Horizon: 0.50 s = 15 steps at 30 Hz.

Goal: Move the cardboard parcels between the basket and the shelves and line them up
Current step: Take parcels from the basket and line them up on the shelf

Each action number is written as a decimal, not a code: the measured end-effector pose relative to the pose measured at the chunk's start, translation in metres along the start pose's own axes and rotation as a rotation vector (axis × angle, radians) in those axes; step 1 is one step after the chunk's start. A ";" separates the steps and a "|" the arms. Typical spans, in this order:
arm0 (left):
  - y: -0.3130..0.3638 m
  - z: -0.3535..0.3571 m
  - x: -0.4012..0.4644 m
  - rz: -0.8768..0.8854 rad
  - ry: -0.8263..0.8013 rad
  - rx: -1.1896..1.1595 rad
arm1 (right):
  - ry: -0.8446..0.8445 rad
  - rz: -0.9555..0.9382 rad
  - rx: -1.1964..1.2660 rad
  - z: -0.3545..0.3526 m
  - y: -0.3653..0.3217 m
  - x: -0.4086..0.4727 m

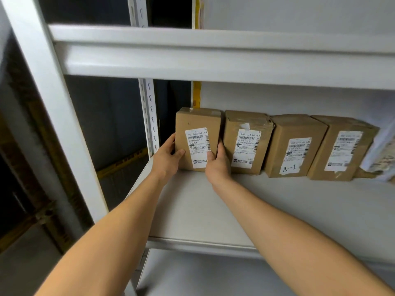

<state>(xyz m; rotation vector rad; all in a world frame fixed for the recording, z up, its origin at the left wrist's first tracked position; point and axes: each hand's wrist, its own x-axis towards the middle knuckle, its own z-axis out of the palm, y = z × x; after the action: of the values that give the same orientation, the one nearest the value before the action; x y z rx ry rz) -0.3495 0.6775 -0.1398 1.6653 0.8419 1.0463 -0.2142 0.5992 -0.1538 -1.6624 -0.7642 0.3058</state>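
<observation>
Several brown cardboard parcels with white labels stand upright in a row at the back of a white shelf (192, 206). The leftmost parcel (196, 124) is held from both sides: my left hand (167, 155) grips its left edge, thumb on the front face, and my right hand (218, 165) grips its right edge, fingers in the gap beside the second parcel (245, 129). To the right stand a parcel marked A-1 (292, 129) and a fourth parcel (342, 133). No basket is in view.
A white upper shelf beam (213, 58) runs across just above the parcels. A white upright post (53, 103) stands at the left, and a slotted rear post (149, 116) behind. Pale wrapped packages (380, 154) lean at the far right. Another shelf lies below.
</observation>
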 end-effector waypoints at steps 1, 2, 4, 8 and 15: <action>0.000 0.003 -0.001 0.008 0.006 -0.005 | 0.008 0.007 -0.008 0.000 0.001 0.001; -0.001 0.006 -0.001 0.014 0.016 -0.008 | 0.011 0.018 -0.015 0.001 0.000 0.001; -0.003 0.009 -0.002 0.019 0.036 -0.013 | 0.011 0.034 -0.024 0.002 -0.002 -0.001; -0.003 0.009 -0.004 0.019 0.049 0.001 | 0.004 0.022 0.001 0.005 -0.001 0.000; -0.003 0.010 -0.004 0.010 0.064 0.051 | -0.024 0.027 0.013 0.002 -0.003 0.000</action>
<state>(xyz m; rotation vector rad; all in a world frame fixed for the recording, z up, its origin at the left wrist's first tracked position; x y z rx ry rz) -0.3420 0.6709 -0.1454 1.6881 0.9097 1.0983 -0.2163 0.6009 -0.1516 -1.6610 -0.7564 0.3497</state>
